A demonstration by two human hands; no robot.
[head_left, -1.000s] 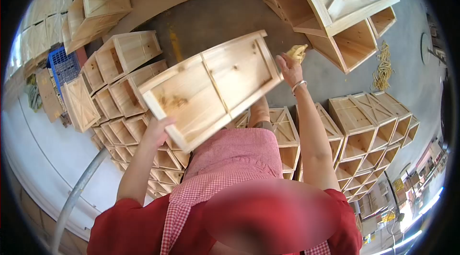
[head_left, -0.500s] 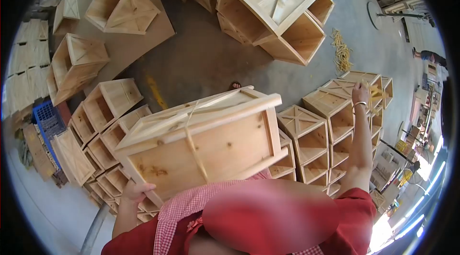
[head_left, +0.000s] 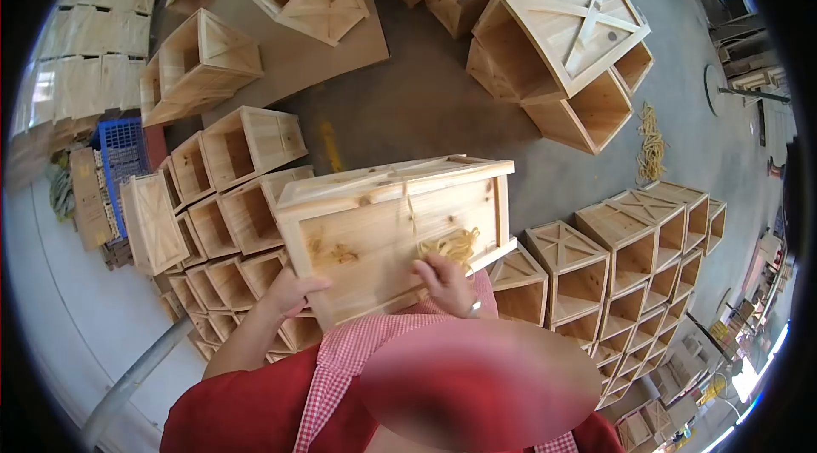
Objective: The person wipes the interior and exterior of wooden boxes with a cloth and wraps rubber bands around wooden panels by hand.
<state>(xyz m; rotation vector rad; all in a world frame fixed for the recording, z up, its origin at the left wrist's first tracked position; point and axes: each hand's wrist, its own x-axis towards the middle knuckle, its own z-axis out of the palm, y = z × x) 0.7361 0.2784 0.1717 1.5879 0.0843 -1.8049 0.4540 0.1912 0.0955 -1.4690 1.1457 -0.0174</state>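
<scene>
A pale wooden crate [head_left: 366, 232] is held on its side against the person's checked apron [head_left: 340, 351]. My left hand [head_left: 294, 293] grips the crate's lower left edge, with the thumb over the frame. My right hand [head_left: 447, 283] is closed on a bundle of yellowish bands [head_left: 455, 247] in front of the crate's lower right side. A thin band runs across the middle of the crate from top to bottom. The fingertips of my right hand lie close to that band; whether they pinch it cannot be made out.
Stacked open crates [head_left: 230, 147] stand at the left, and more stacks [head_left: 630, 232] stand at the right. Crates with cross braces [head_left: 587, 28] are ahead. A pile of yellowish bands [head_left: 651, 142] lies on the floor. A blue basket [head_left: 123, 151] and a metal pipe [head_left: 140, 364] are at the left.
My right hand has come back from far out at the right to the crate's front with the bands. The crate has turned from flat to its side. My left hand keeps its hold.
</scene>
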